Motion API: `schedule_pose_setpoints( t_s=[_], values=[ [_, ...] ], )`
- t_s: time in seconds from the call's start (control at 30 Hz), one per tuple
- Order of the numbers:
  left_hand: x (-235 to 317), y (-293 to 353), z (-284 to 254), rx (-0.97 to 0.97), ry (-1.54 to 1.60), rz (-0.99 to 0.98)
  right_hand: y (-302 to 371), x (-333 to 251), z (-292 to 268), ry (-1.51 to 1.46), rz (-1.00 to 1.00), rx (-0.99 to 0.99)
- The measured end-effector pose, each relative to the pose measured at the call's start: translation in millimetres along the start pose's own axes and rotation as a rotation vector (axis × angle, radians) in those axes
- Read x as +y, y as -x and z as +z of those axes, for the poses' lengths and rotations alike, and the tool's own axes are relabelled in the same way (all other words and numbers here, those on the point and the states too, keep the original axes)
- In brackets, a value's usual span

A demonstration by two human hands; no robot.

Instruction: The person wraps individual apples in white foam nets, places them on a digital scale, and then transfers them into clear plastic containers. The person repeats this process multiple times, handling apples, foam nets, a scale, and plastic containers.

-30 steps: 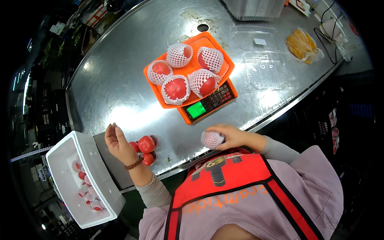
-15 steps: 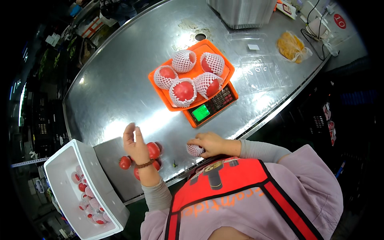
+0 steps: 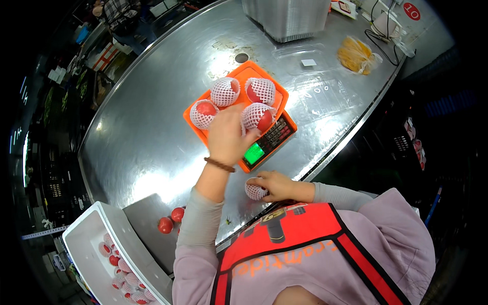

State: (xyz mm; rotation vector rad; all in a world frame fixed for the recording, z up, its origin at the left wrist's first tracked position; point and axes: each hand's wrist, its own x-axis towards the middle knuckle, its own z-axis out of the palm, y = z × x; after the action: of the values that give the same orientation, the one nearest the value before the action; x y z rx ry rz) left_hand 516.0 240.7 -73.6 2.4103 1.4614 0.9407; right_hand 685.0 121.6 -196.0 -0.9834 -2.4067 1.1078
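An orange scale with a lit green display carries an orange tray of large red tomatoes in white foam nets. My left hand reaches over the tray's near side, fingers curled down around a netted tomato that it mostly hides; the thumb lies along its right side. Still showing in the tray are a netted tomato at left, others behind, and one right of my hand. Near the table's front edge, my right hand is closed on a smaller net-wrapped tomato.
Bare tomatoes lie left of my left forearm, partly hidden by it. A white foam box with netted tomatoes stands at lower left. Clear plastic containers lie at right, near stacked containers and a yellow bag.
My left hand has moved from above the bare tomatoes up to the scale tray, onto the front netted tomato. My right hand keeps its netted tomato near the edge. The view has shifted slightly.
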Motion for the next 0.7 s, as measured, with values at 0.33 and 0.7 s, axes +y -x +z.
schedule_pose_setpoints(
  t_s=[0.33,0.7],
  values=[
    [16.6,-34.2,33.2,-0.4,-0.319,0.012,9.4,1.6,2.6,0.106,0.013,0.033],
    [15.0,-45.4,23.3,-0.236,-0.292,-0.265,4.3,9.0,-4.3,0.097,-0.031,-0.092]
  ],
)
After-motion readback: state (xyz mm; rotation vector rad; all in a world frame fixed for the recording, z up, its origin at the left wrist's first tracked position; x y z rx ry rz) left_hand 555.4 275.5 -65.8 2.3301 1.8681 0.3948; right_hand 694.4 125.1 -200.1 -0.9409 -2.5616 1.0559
